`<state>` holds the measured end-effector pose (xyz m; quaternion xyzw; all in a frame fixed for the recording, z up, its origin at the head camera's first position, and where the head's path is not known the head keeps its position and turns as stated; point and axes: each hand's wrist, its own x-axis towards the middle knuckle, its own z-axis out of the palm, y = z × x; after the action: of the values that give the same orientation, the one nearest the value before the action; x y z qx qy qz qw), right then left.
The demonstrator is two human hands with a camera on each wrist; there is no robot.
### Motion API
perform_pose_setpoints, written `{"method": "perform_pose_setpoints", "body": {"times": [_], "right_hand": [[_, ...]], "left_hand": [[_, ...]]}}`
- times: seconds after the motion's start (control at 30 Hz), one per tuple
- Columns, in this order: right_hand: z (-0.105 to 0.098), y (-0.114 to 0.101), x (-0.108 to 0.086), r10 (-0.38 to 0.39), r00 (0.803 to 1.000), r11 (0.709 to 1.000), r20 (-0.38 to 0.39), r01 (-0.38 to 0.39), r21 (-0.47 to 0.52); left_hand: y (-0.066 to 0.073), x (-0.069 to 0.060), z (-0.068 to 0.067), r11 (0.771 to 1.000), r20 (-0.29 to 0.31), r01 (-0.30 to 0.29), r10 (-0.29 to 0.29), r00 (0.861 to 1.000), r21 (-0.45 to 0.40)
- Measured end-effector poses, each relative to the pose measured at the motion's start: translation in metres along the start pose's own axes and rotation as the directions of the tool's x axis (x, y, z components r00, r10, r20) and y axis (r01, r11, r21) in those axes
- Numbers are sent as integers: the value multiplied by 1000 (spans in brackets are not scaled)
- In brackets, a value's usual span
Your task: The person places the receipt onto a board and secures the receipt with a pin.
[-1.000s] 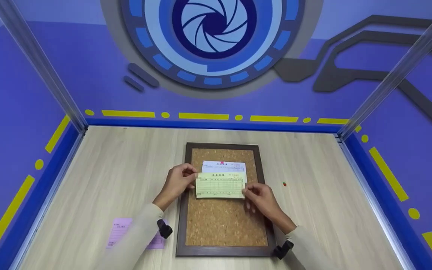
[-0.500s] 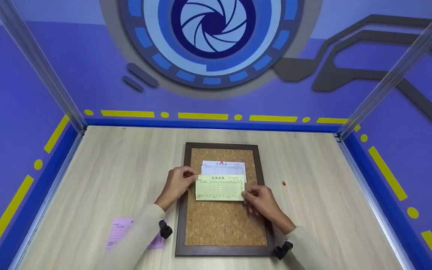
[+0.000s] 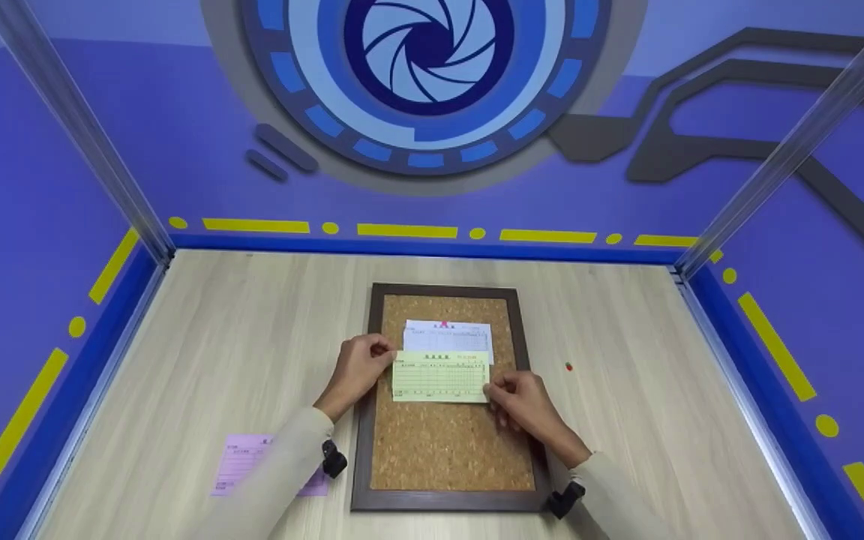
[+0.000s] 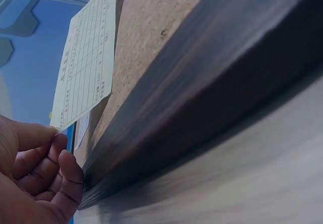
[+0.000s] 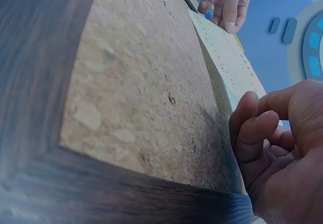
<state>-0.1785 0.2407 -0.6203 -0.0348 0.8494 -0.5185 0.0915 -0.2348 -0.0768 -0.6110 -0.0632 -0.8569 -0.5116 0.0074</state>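
Note:
A pale yellow-green printed form slip point(image 3: 441, 376) is stretched between both hands above the framed cork board point(image 3: 451, 450). My left hand point(image 3: 357, 369) pinches its upper left corner between thumb and finger, as the left wrist view also shows on the slip point(image 4: 86, 62). At the lower right edge my right hand point(image 3: 526, 401) pinches the slip; its thumb is partly hidden in the right wrist view. Behind the slip, a white form slip point(image 3: 447, 339) hangs on the cork by a pink pushpin point(image 3: 444, 325), its lower part covered.
A purple form slip point(image 3: 241, 461) lies on the table left of the board, partly under the left sleeve point(image 3: 271, 465). One small red and green pin-like piece point(image 3: 568, 367) lies right of the board. Blue panels point(image 3: 432, 202) enclose the table's back and sides.
The yellow-green slip has come slightly down the board, toward the person, showing more of the white slip. Both hands still pinch it; the left hand has shifted down a little with it.

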Motion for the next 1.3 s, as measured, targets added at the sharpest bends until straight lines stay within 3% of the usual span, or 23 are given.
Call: {"method": "perform_pose_setpoints", "body": {"times": [0.57,0.87,1.3], "right_hand": [[-3,5,-1,15,1000,1000,8,-15,-20],[-6,9,-3,18,1000,999,-6,-19,-27],[-7,6,-7,33,999,998,-6,-33,-46]], "left_hand": [[-4,-1,9,994,-6,-55,56,998,96],[-1,-2,14,990,12,-52,50,999,134],[-1,-2,20,961,-4,-75,79,997,268]]}}
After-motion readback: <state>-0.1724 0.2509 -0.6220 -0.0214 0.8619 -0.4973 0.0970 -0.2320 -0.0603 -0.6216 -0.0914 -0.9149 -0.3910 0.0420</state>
